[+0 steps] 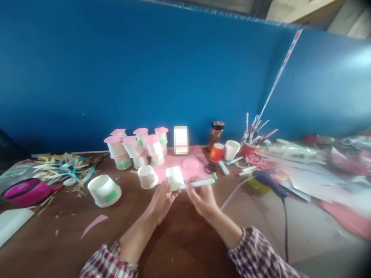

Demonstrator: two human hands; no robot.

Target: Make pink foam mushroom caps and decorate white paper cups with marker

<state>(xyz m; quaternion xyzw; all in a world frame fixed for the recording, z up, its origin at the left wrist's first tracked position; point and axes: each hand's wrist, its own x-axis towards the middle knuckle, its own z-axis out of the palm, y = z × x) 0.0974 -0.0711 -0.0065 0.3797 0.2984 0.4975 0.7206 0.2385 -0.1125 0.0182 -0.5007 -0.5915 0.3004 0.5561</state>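
A small white paper cup (174, 177) is gripped in my left hand (162, 200), tilted near the middle of the table. My right hand (203, 197) is closed on a pale marker with a green end (204, 182), its other end pointing at the cup's side. Just beyond the cup, a pink paper disc (190, 163) lies on a pink sheet (171, 159). To the left of my hands, another white cup (147, 177) lies on its side. A larger white cup with a green patch (101, 190) stands farther left.
Stacked cups with pink tops (136, 146) stand at the back left. Scissors (210, 168), a red cup (216, 152), a brown jar (216, 135) and a pot of tools (249, 148) are back right. A glue gun (271, 183) with its cord lies right. Paper scraps (66, 170) lie left.
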